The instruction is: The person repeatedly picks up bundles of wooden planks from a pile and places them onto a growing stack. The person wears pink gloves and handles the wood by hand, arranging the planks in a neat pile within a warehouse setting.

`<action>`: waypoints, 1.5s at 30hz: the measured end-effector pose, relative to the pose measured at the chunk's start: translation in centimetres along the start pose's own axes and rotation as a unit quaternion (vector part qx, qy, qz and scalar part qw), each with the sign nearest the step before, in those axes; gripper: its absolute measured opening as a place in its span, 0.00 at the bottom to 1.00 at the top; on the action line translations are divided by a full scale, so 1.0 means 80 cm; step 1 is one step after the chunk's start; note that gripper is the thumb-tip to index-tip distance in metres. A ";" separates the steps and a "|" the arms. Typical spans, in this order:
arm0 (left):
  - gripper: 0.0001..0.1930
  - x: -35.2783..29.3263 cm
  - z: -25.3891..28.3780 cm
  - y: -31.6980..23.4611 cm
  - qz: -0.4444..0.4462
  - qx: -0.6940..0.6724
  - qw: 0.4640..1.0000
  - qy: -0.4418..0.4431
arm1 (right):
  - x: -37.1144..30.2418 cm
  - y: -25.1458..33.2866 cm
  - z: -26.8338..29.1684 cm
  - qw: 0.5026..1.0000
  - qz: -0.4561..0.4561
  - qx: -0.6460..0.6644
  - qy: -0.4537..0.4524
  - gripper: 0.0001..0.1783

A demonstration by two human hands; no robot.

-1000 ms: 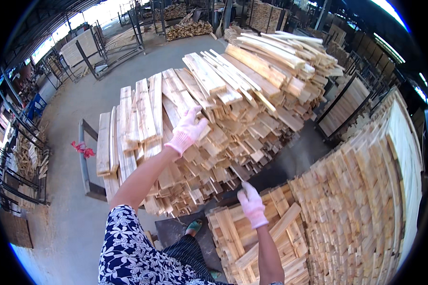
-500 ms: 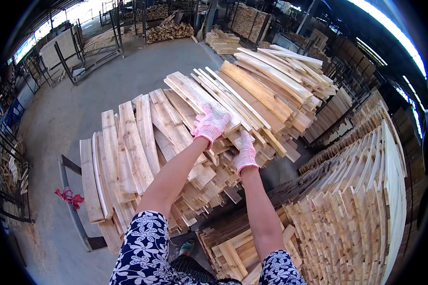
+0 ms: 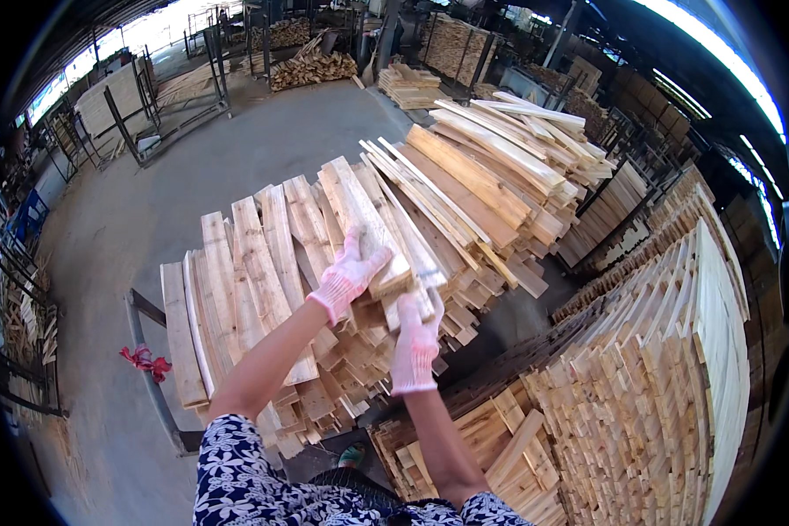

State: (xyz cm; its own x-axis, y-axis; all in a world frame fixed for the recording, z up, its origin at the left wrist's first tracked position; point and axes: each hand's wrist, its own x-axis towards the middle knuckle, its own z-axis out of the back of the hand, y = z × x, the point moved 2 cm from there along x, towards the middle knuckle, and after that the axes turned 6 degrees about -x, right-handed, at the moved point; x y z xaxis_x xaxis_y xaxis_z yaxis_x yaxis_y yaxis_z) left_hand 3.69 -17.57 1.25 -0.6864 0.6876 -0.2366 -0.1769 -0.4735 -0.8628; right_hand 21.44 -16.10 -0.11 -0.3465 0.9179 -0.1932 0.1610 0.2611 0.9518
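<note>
Both my hands wear pink-and-white knit gloves. My left hand point(image 3: 352, 277) lies on top of a pale wooden board point(image 3: 366, 226), fingers and thumb gripping it near its close end. At the near ends of the boards, my right hand point(image 3: 416, 344) is closed with its fingers up against the board ends; its grip underneath is partly hidden. The board lies over a wide pile of loose planks point(image 3: 252, 254) fanned out in front of me. To its right lie thin strips point(image 3: 430, 195) and a thicker yellowish plank point(image 3: 469, 175).
A tall stack of boards point(image 3: 622, 394) stands at the right, with more planks point(image 3: 473, 438) low beside it. A grey metal frame point(image 3: 153, 386) with a red cloth tie point(image 3: 145, 362) edges the pile's left. Further stacks point(image 3: 412, 86) and metal racks point(image 3: 219, 70) stand on the concrete floor behind.
Both hands have moved left and toward me. The gripped board has shifted left with them and now points more straight away from me.
</note>
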 end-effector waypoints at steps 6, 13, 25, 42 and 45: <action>0.57 -0.076 -0.013 0.077 -0.019 -0.013 1.000 -0.006 | -0.099 -0.065 0.088 0.990 -0.046 -0.007 0.137 0.50; 0.61 -0.064 -0.005 0.082 0.151 -0.057 0.986 -0.052 | 0.061 0.066 0.164 0.976 0.037 -0.197 0.080 0.21; 0.58 -0.106 0.002 0.080 0.190 -0.393 0.899 0.047 | 0.091 -0.040 0.013 0.723 0.114 -0.605 0.312 0.30; 0.42 -0.345 -0.141 0.211 0.219 -0.565 0.781 0.151 | -0.081 -0.043 0.180 0.903 -0.225 -0.004 0.367 0.44; 0.41 -0.410 -0.201 0.225 0.194 -0.536 0.799 0.190 | -0.112 -0.080 0.268 0.918 -0.160 -0.058 0.360 0.55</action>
State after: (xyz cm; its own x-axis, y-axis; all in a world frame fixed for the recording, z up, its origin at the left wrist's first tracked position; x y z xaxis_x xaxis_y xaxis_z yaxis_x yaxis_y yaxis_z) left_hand 34.37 -39.73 -13.70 -0.2431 0.8179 -0.5216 0.8436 -0.0872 -0.5299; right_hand 43.35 -19.59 -9.55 -0.8860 0.3547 -0.2986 -0.1390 0.4111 0.9009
